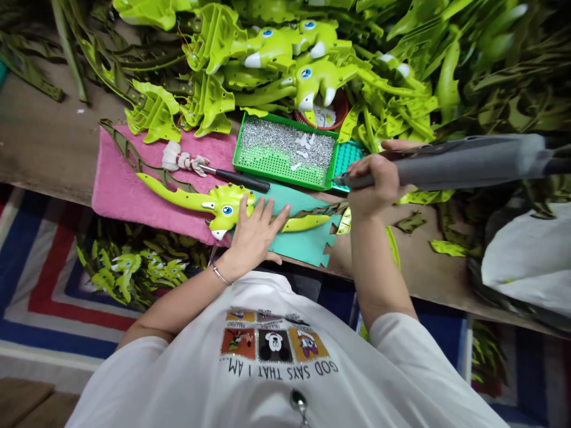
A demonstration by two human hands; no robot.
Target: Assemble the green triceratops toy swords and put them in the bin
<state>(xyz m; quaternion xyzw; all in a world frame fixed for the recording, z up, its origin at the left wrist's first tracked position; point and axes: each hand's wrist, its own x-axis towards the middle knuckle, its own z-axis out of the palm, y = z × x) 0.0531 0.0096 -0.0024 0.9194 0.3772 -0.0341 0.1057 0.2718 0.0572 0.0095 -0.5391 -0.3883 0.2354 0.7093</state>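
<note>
My left hand (pixel 256 233) lies with its fingers spread over a lime-green plastic toy dinosaur (pixel 223 208), touching it beside its blue eye and white horns. The toy's long body stretches across a pink cloth (pixel 120 199) and a teal foam mat (pixel 307 246), with a dark olive strip along it. My right hand (pixel 377 178) is closed around a grey electric screwdriver (pixel 468 163), its tip at the right corner of a green tray (pixel 285 179) of small screws. Next to the toy lies a black-handled screwdriver (pixel 241 178), its shaft end by a white cloth bundle (pixel 182 160).
Several lime-green dinosaur heads (pixel 314 77) and shells are heaped along the back. A red bowl (pixel 341 107) of small white parts stands behind the tray. Loose olive strips (pixel 71 53) lie at the left; a white bag (pixel 530 255) sits at the right. More toys (pixel 129 270) are below the table edge.
</note>
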